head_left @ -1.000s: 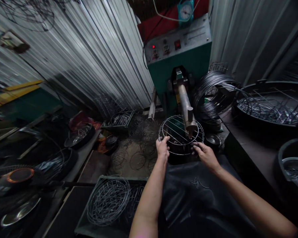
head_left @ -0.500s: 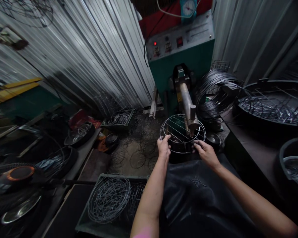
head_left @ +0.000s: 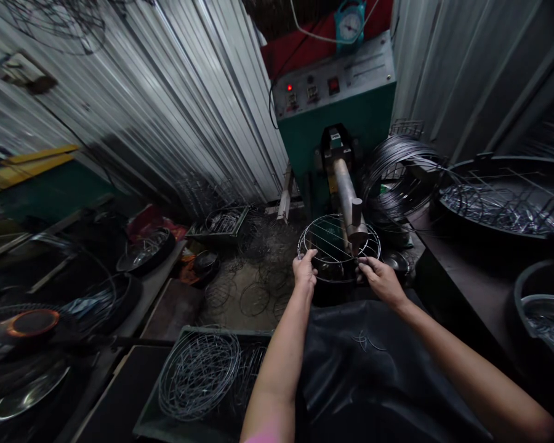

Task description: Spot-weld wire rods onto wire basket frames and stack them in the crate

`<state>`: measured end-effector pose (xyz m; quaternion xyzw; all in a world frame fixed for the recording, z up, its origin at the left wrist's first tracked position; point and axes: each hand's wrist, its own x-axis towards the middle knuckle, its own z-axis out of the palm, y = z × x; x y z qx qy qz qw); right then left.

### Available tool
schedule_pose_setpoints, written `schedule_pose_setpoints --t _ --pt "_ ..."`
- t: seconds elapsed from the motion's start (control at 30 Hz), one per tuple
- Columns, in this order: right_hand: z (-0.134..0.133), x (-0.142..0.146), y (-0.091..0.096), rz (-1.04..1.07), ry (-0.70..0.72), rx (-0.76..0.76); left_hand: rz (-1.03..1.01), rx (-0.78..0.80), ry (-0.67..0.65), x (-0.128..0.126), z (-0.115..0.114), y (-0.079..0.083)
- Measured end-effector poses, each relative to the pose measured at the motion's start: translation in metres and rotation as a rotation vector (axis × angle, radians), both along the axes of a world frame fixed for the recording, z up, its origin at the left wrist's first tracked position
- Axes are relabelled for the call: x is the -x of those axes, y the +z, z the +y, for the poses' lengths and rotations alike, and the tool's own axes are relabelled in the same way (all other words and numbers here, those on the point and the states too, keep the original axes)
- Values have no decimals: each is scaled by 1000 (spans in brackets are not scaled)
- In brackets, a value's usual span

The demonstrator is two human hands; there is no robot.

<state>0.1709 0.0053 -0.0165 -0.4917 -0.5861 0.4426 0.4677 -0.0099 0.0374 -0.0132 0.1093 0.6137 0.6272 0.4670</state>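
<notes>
A round wire rack (head_left: 329,241), with parallel wires across a double ring, lies roughly level in front of me. My left hand (head_left: 305,269) is closed on the left side of its rim, thumb on top. At the front right of the rim, my right hand (head_left: 375,274) pinches with fingertips and thumb. Whatever is between those fingers is too small and dark to make out. Just above them, the tip of a machine's metal arm (head_left: 348,191) reaches down at the rack's rim. A few short curved wires (head_left: 368,341) rest on the dark apron (head_left: 351,381) over my lap.
The green machine (head_left: 337,114) with a lit red lamp stands ahead. Coiled wire (head_left: 399,178) and a wide black pan (head_left: 493,234) of metal pieces are to the right. At lower left, a box (head_left: 141,424) holds wire rings (head_left: 198,372). Wire rings (head_left: 253,299) litter the floor.
The view has shifted slightly. The right hand and the rack's front right rim sit a little closer under the machine arm's tip. Both hands keep their closed hold.
</notes>
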Motion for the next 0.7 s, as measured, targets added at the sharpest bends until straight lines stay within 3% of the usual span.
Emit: schedule_pose_setpoints --t 0.2,0.37,0.53,0.7 --pt "1 0 -3 47 -12 57 0 26 18 -1 3 -3" --pt "-16 -11 -6 186 -77 116 -3 17 26 -3 3 -4" --pt "-45 -49 -32 158 -197 175 35 16 29 -3 3 -8" --pt "-68 -87 -57 46 -205 319 30 25 49 -5 1 -10"
